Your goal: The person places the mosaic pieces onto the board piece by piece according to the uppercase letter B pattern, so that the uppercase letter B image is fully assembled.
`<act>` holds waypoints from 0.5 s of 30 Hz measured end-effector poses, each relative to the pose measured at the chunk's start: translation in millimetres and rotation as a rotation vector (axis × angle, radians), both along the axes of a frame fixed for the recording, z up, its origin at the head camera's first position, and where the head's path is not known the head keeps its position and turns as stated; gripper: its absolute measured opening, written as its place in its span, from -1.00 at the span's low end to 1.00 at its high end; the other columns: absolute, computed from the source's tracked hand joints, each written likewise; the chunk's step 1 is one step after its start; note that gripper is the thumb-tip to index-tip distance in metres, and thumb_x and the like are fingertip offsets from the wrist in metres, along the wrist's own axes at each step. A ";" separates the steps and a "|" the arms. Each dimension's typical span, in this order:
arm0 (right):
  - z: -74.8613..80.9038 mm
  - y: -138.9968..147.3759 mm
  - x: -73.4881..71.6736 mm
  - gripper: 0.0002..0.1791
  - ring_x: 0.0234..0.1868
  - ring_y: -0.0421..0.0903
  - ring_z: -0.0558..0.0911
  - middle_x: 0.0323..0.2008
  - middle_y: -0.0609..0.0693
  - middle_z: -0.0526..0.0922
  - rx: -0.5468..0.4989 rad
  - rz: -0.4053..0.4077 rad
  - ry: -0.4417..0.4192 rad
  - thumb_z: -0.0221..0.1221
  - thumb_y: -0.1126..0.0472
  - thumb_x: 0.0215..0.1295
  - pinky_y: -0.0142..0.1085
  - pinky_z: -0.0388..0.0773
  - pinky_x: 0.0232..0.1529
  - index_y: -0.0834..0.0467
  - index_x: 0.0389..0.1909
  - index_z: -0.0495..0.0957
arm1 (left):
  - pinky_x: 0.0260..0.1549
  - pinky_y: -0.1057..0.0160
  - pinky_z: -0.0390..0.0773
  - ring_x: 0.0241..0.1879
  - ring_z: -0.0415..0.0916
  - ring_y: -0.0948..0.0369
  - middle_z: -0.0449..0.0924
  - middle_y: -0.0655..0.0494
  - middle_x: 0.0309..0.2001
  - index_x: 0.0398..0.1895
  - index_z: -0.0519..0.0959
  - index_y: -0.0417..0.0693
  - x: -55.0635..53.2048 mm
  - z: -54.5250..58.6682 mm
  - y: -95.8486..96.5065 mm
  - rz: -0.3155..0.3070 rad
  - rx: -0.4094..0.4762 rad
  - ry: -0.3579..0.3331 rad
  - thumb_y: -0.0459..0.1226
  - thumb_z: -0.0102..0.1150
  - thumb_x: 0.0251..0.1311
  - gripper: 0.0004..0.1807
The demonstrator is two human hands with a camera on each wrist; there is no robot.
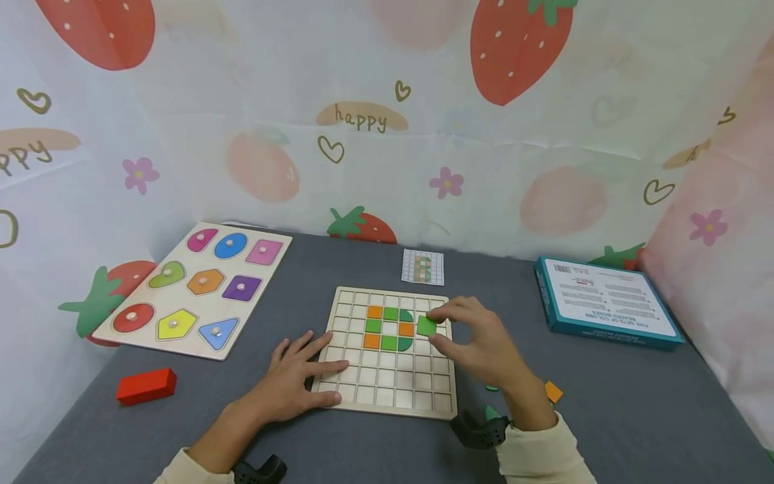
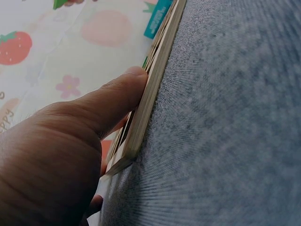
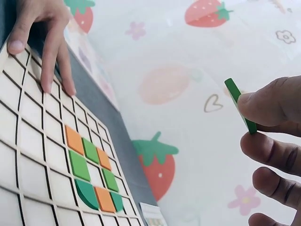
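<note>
A wooden grid board (image 1: pixel 387 396) lies on the grey table. On it, orange and green square tiles and two dark green rounded pieces (image 1: pixel 405 344) form a ring around one bare cell. My left hand (image 1: pixel 290 383) rests on the board's left edge with fingers spread; in the left wrist view its thumb (image 2: pixel 122 92) touches the rim. Over the board's right side my right hand (image 1: pixel 484 343) pinches a green square tile (image 1: pixel 426 326) between thumb and fingers. The right wrist view shows this tile (image 3: pixel 241 104) edge-on, held clear of the board.
A small pattern card (image 1: pixel 422 267) lies behind the board. To the left are a knobbed shape puzzle (image 1: pixel 199 312) and a red block (image 1: pixel 146 386). A teal box (image 1: pixel 607 302) sits at right. Near my right wrist lie an orange tile (image 1: pixel 553 392) and green pieces (image 1: pixel 492 413).
</note>
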State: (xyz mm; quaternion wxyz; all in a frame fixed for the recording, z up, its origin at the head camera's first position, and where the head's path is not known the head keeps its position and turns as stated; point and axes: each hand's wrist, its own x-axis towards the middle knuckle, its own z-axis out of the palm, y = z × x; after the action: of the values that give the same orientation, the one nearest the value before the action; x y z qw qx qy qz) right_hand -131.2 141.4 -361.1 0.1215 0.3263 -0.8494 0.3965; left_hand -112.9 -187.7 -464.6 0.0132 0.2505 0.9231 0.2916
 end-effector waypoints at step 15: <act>-25.1 -35.2 -9.4 -0.70 -0.08 -0.12 0.50 -0.16 -0.11 0.59 -0.040 0.011 -0.013 0.35 0.33 0.14 -0.04 0.50 -0.10 0.18 -0.07 0.67 | 0.19 -0.37 -0.31 0.42 -0.12 -0.21 0.12 -0.04 0.45 0.21 0.58 0.24 -0.4 -0.4 1.0 0.000 -0.005 0.009 0.22 0.27 0.06 -0.37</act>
State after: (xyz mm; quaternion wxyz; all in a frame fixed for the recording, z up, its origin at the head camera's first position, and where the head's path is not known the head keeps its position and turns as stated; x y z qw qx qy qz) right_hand -140.7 106.2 -386.2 0.1202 0.3260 -0.8403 0.4160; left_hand -113.3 -186.6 -465.0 0.0098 0.2519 0.9239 0.2880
